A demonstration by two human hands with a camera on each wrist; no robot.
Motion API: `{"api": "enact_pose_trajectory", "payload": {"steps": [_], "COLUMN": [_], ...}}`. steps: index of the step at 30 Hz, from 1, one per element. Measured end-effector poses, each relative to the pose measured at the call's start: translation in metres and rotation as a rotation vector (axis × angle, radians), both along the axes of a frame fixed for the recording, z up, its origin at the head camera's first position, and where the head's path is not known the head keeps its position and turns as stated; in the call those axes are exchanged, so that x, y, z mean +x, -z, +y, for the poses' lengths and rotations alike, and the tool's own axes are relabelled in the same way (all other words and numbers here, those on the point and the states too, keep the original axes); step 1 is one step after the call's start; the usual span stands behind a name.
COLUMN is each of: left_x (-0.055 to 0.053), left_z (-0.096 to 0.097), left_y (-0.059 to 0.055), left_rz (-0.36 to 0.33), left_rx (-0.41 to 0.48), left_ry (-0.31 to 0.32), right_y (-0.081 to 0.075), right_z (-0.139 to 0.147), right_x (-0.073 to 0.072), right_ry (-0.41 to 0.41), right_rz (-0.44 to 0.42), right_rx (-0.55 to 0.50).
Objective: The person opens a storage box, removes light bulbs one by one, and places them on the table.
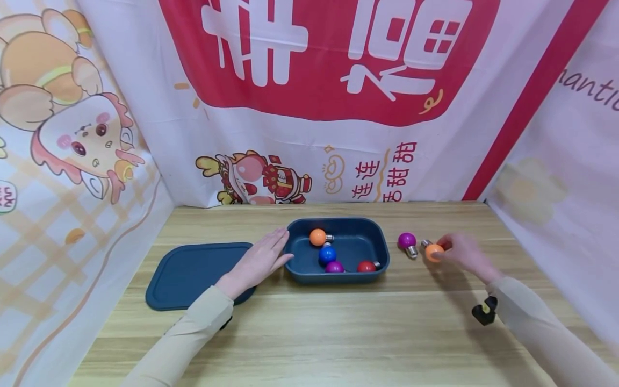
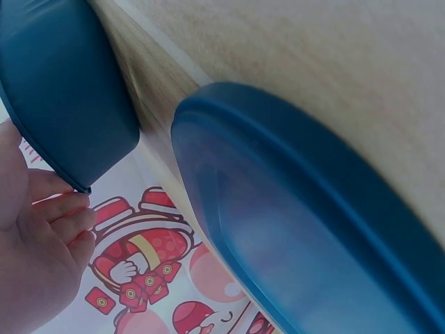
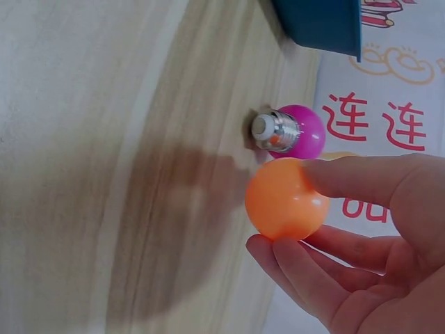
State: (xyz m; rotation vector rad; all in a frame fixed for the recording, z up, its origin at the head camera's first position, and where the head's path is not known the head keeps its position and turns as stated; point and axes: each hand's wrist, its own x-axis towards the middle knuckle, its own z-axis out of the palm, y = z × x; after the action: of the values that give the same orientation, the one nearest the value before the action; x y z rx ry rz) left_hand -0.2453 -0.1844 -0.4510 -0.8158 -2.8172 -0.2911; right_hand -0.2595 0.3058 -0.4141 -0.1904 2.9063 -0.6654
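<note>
Head view alone shows both: right grip pinching an orange bulb, left grip outstretched.

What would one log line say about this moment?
left hand: touches blue box; right hand: pinches orange bulb; one purple bulb: outside, on table

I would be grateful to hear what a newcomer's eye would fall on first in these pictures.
Probably the big red panel on the cloth behind the table. Next, the orange bulb pinched in the right hand's grip, just right of a purple bulb. Then the dark blue box to their left, holding four bulbs.
</note>
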Motion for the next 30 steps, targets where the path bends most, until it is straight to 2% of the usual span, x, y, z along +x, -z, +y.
{"api": "enact_pose_trajectory", "payload": {"steps": [15, 20, 30], "left_x": [0.0, 0.0, 0.0], "left_z": [0.001, 0.001, 0.001], "left_y": [0.0, 0.001, 0.0], "left_rz": [-0.001, 0.012, -0.01], "left_rx": [0.0, -0.009, -0.001], "left_ry": [-0.001, 0.0, -0.002], "right_y": [0.011, 0.013, 0.012], "right_z": [-0.003, -0.004, -0.006], "right_x": [-0.003, -0.004, -0.005], "right_ry": [0.037, 0.042, 0.031], "right_rz": [-0.099, -0.106, -0.088], "right_rx": [0.001, -0.001, 0.029]}}
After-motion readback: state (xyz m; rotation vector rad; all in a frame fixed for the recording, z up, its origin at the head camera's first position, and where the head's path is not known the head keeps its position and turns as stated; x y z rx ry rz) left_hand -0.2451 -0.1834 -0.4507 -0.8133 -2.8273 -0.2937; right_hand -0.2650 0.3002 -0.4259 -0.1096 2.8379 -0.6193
